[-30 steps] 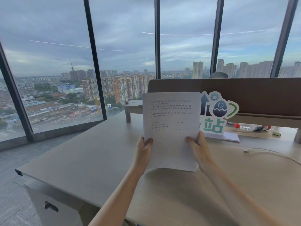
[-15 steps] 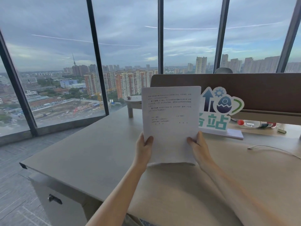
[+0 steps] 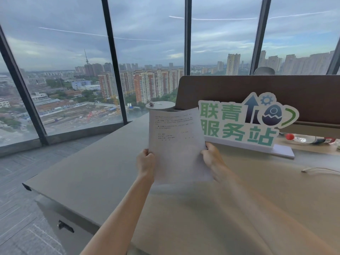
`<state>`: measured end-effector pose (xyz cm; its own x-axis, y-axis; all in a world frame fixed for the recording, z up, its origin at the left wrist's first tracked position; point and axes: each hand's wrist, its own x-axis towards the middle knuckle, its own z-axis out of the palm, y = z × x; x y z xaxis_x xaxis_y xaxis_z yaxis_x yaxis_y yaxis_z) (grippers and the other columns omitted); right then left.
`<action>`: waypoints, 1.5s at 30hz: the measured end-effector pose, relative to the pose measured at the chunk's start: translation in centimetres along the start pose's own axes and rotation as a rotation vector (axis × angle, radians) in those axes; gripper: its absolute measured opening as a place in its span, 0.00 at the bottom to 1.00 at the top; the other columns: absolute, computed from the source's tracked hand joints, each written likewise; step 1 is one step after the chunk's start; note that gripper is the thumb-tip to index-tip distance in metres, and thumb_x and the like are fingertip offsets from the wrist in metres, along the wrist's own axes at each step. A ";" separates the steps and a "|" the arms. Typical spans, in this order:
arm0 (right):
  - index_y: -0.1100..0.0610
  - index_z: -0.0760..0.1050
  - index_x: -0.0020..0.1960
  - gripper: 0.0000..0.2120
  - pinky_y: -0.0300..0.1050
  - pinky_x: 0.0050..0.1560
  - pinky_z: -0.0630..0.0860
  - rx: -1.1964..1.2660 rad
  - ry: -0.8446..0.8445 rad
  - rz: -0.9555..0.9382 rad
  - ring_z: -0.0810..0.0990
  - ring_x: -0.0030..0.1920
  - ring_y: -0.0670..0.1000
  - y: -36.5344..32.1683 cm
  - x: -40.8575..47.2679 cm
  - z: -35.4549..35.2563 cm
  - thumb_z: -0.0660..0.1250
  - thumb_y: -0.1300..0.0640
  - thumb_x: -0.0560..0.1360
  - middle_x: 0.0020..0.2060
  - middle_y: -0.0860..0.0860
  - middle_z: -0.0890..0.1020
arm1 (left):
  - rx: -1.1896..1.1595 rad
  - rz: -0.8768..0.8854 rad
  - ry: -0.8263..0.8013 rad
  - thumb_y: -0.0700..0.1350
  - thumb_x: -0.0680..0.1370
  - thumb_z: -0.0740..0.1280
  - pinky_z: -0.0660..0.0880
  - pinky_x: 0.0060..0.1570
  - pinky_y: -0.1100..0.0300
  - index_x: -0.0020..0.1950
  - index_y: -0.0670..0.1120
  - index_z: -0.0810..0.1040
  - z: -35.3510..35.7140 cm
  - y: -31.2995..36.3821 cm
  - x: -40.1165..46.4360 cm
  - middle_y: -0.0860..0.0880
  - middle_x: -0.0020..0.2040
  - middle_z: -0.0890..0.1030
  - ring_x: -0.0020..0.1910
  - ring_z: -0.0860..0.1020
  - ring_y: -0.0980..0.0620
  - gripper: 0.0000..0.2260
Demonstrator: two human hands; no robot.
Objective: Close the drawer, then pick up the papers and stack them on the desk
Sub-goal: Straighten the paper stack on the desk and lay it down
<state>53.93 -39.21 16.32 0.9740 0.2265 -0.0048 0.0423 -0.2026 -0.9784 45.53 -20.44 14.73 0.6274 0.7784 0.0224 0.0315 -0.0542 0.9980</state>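
Both hands up over the table [image 3: 95, 173], papers [image 3: 177, 144] pinched between them and held off the surface, tilted back with the printed side facing the camera. Left hand [image 3: 146, 163] clamped on the lower left edge at about 8 o'clock of the sheet, thumb on the front, grip tight on the paper. Right hand [image 3: 212, 160] clamped on the right edge at about 4 o'clock, thumb over the front, fingers hidden behind, grip closed on the same papers. Lower corner of the sheets hanging just above the tabletop, slightly blurred. At 2 o'clock from the papers, a standing sign [image 3: 244, 122] with green Chinese characters, an arrow, a gear and an egg, upright on its flat base, its left end just behind the sheet's top corner. Beyond it, a brown divider panel [image 3: 276, 89] across the back of the table. At 3 o'clock, a plastic bottle [image 3: 309, 139] with a red cap lying on its side, and nearer, a white cable [image 3: 320, 170] on the tabletop. Down at 7 o'clock, a drawer [image 3: 60, 223] front under the table edge, flush and shut, dark handle showing. Small round side table [image 3: 161, 105] poking up at 12 o'clock behind the papers.
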 end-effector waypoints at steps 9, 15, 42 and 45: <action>0.61 0.77 0.57 0.17 0.56 0.54 0.81 -0.108 -0.235 0.111 0.82 0.53 0.60 0.4 4.8 6.4 0.58 0.71 0.73 0.52 0.58 0.83 | 0.258 -0.010 0.071 0.35 0.75 0.61 0.76 0.46 0.54 0.61 0.41 0.75 -3.8 -1.6 7.3 0.41 0.48 0.81 0.45 0.79 0.43 0.15; 0.63 0.79 0.55 0.14 0.54 0.57 0.79 -0.238 -0.303 0.063 0.83 0.52 0.56 0.1 8.0 9.7 0.66 0.69 0.71 0.52 0.56 0.84 | 0.381 -0.012 0.061 0.35 0.74 0.62 0.76 0.49 0.53 0.58 0.42 0.75 -5.0 -1.8 11.7 0.41 0.47 0.80 0.52 0.80 0.40 0.13; 0.65 0.81 0.51 0.09 0.35 0.30 0.79 -0.322 -0.098 0.024 0.85 0.34 0.54 -0.1 17.2 17.3 0.67 0.68 0.73 0.41 0.56 0.84 | 0.799 0.151 0.016 0.36 0.75 0.60 0.72 0.58 0.52 0.58 0.46 0.82 -4.1 -3.8 27.7 0.38 0.57 0.82 0.61 0.75 0.36 0.16; 0.62 0.77 0.63 0.20 0.47 0.43 0.84 -0.355 -0.088 -0.034 0.86 0.41 0.56 0.0 17.5 17.7 0.69 0.65 0.71 0.45 0.57 0.85 | 0.849 0.179 -0.005 0.35 0.75 0.59 0.72 0.58 0.52 0.58 0.44 0.82 -4.0 -3.9 28.3 0.38 0.57 0.82 0.59 0.77 0.36 0.17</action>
<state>67.01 -18.36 12.54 0.9485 0.3168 -0.0066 0.1638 -0.5080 -0.8456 60.05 4.35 11.72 0.6821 0.7105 0.1729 0.5003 -0.6258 0.5984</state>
